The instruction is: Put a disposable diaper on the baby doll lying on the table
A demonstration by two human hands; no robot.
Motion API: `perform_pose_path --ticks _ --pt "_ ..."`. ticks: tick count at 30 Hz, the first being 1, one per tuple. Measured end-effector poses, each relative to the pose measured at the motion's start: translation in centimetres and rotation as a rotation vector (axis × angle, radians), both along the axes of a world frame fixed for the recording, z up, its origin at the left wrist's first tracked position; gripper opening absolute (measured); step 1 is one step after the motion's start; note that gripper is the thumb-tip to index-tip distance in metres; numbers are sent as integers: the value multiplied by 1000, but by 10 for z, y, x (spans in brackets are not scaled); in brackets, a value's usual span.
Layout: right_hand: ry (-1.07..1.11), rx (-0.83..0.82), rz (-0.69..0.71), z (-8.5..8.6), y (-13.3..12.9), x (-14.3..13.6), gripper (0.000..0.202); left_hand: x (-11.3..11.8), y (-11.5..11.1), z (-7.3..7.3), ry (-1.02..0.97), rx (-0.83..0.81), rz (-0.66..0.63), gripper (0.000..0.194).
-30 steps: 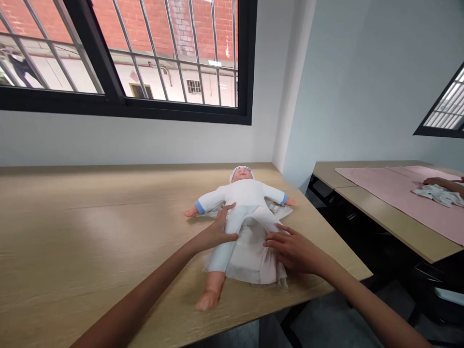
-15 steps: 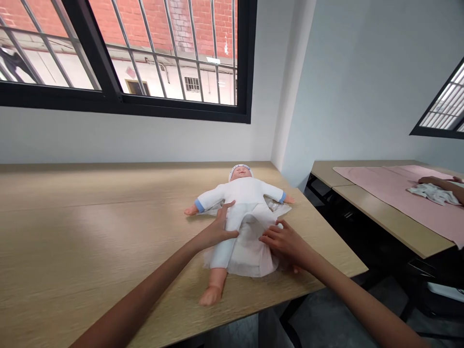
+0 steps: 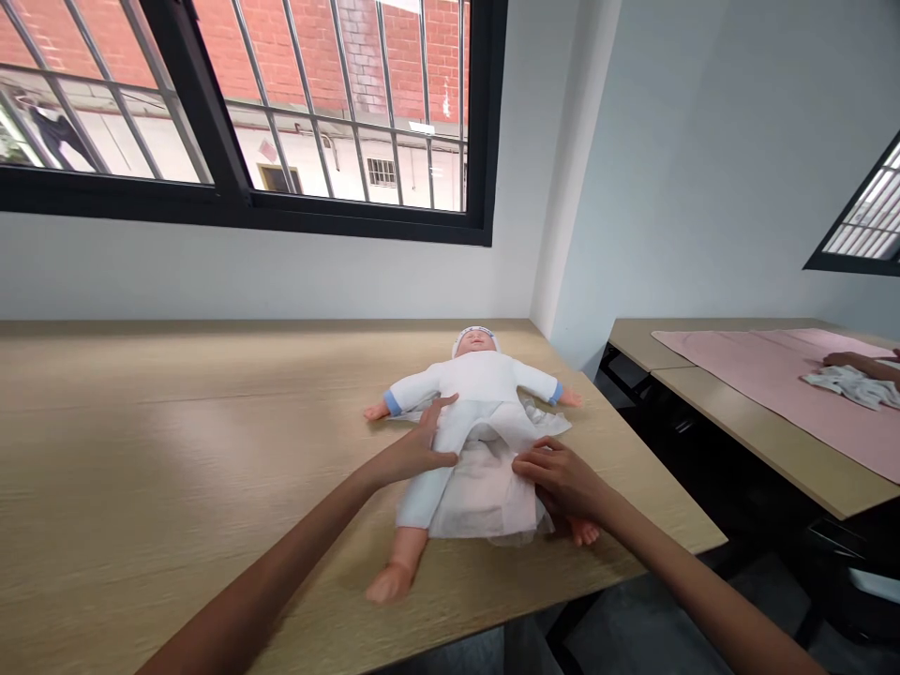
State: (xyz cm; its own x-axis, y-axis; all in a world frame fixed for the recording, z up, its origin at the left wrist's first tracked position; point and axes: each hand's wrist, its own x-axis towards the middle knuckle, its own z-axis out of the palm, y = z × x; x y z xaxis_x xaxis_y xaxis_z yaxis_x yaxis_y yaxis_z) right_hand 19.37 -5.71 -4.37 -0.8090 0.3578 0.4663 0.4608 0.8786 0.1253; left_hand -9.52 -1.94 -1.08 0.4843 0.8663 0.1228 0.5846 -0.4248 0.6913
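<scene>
Plainly, the doll (image 3: 479, 380) lies face-up — white-clad, blue-cuffed.

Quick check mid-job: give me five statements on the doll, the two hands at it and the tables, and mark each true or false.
1. The doll lies face up on a wooden table. True.
2. The doll's cuffs are red. False: the cuffs are blue.
3. The left hand is at the doll, its thumb and fingers spread. True.
4. The right hand is on the doll's head. False: the right hand is down by the legs.
5. A pink cloth lies on the other table. True.
</scene>
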Motion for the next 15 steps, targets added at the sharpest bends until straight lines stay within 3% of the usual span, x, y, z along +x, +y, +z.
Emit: perform_pose_path --ticks 5,11,15 --pt "68 -11 50 1 -10 0 24 -3 -8 20 33 -125 6 87" --pt "371 -345 -91 -12 -10 11 30 10 -16 20 -18 26 24 75" --pt "538 -449 -189 -20 -7 15 28 17 -19 19 21 45 49 69"
